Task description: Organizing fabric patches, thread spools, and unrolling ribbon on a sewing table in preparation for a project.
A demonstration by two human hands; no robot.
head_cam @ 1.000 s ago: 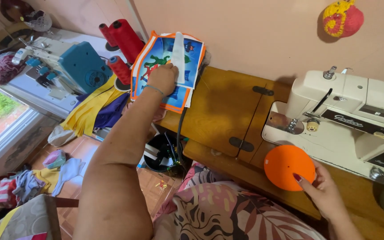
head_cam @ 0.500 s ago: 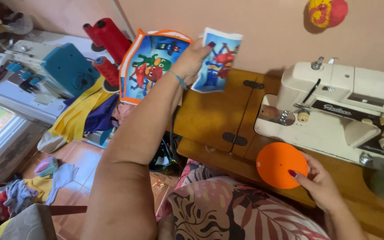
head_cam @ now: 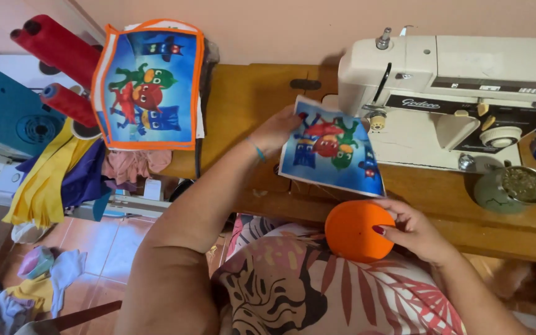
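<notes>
My left hand (head_cam: pixel 277 131) grips the left edge of a blue fabric panel (head_cam: pixel 333 149) printed with cartoon figures and holds it over the wooden sewing table (head_cam: pixel 243 99), just in front of the white sewing machine (head_cam: pixel 454 93). Lower down, my right hand (head_cam: pixel 414 231) pinches a round orange fabric piece (head_cam: pixel 358 231) at the table's near edge, above my lap. A second printed panel with orange binding (head_cam: pixel 149 87) leans upright at the table's left end.
Two red thread cones (head_cam: pixel 57 68) and a teal machine (head_cam: pixel 7 118) stand at the left, with yellow and purple cloth (head_cam: pixel 63 177) draped below. Fabric scraps (head_cam: pixel 38 273) lie on the tiled floor. A round green tin (head_cam: pixel 513 187) sits at the right.
My left hand has carried the loose printed panel from beside the orange-bound stack rightward and down to the sewing machine. My right hand keeps the orange piece near the table edge.
</notes>
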